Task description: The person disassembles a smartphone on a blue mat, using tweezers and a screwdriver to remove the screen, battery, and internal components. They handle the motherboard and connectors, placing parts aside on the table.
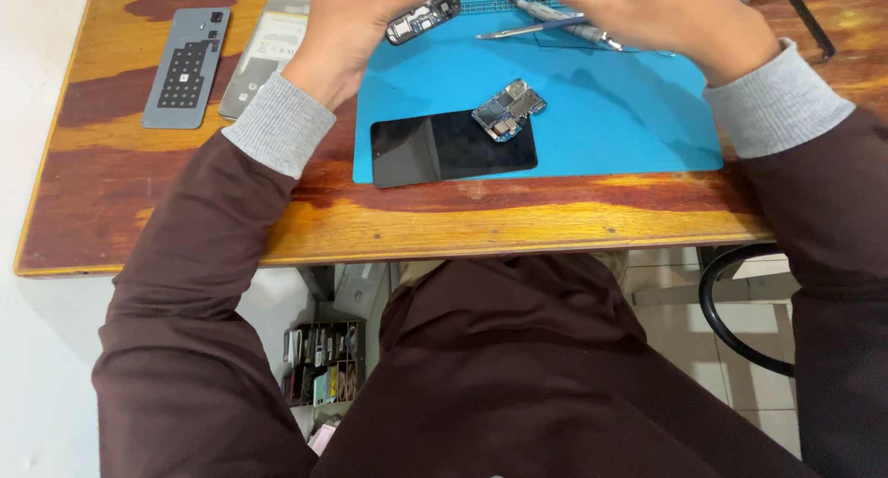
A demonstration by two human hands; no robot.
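Note:
My left hand (pixel 356 24) is closed around a small dark circuit board part (pixel 423 18) at the far edge of the blue work mat (pixel 610 117). My right hand (pixel 661 15) reaches over the mat's far side, its fingers curled by the top edge of the view; what it holds is cut off. A screwdriver (pixel 569 23) and tweezers (pixel 527 31) lie on the mat just under it. Nearer to me, a black phone screen (pixel 435 149) lies across the mat's front edge with a blue circuit board (pixel 509 110) resting on its far corner.
A grey phone back cover (pixel 185 66) and a phone frame (pixel 268 52) lie on the wooden table (pixel 462 223) at the left. A black chair ring (pixel 731 321) and a box of small parts (pixel 324 362) sit on the floor below.

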